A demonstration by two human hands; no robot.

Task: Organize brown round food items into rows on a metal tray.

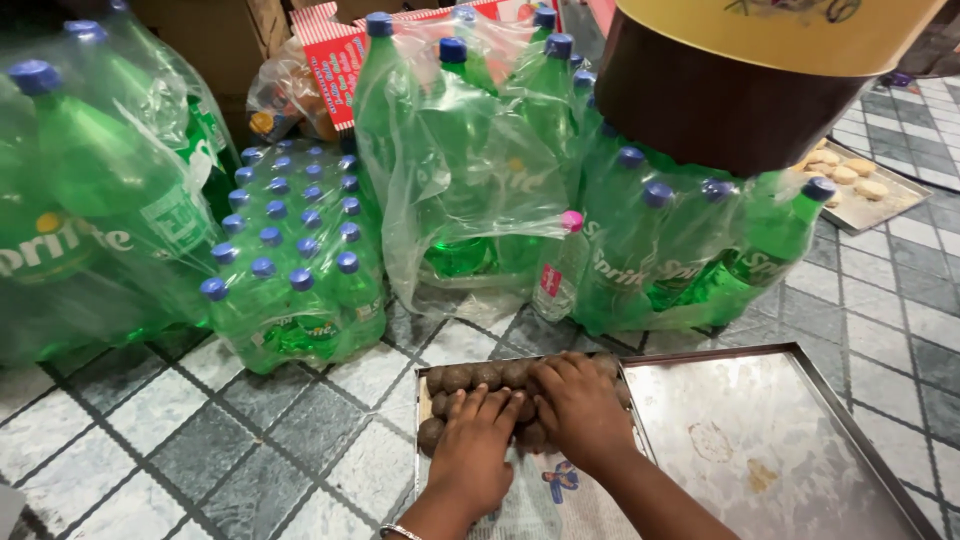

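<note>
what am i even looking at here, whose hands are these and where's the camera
There is one picture, taken by a camera worn on a person's head and looking down, so the two bare hands are that person's own. No machine is involved.

The left hand and right hand both rest flat, fingers spread, on dark brown round dough balls lined up in a small tray lined with paper. Neither hand is gripping anything; they press or touch the balls from above.

Beside it to the right lies a larger bare metal tray. Both sit on a grey tiled floor. Behind stand plastic-wrapped packs of green soda bottles with blue caps. At the far right, another tray holds pale round biscuits.
</note>
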